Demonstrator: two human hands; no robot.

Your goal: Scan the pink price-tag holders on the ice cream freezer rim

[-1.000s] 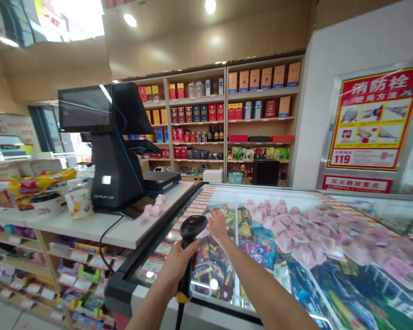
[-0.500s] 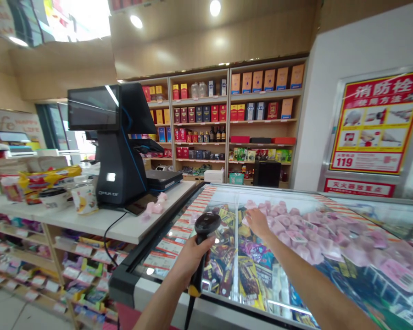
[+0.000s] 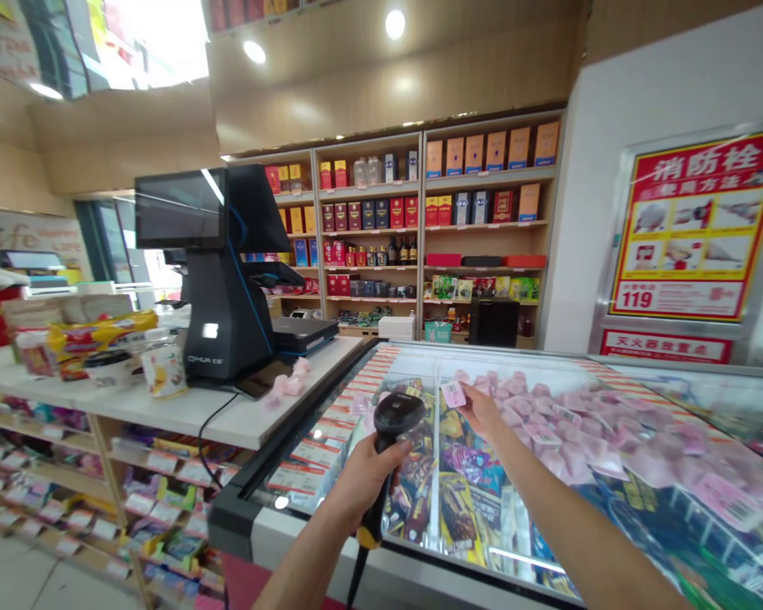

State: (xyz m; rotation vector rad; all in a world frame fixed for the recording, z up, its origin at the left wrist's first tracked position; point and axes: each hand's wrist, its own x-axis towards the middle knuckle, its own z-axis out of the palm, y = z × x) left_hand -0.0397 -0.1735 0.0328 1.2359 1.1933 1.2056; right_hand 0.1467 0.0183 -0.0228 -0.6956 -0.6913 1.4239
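A black barcode scanner (image 3: 399,413) with a yellow-tipped handle and a trailing cable is gripped in my left hand (image 3: 364,479), above the freezer's glass top. My right hand (image 3: 481,413) pinches a small pink packet (image 3: 453,394) whose white barcode label faces the scanner side. The two hands are apart, with the packet beyond and to the right of the scanner head. Many more pink packets (image 3: 565,424) lie spread over the glass beside my right forearm. Under the glass, colourful wrapped ice creams (image 3: 461,508) show.
To the left, a white counter (image 3: 229,424) carries a black point-of-sale terminal (image 3: 219,313), a few pink packets (image 3: 286,385), cups and yellow snack bags (image 3: 102,330). Shelves of boxes and bottles (image 3: 369,212) stand behind. A red fire-hydrant sign (image 3: 699,229) hangs at right.
My right hand has turned the pink packet so its barcode label shows. My left hand with the scanner has moved slightly right, towards it.
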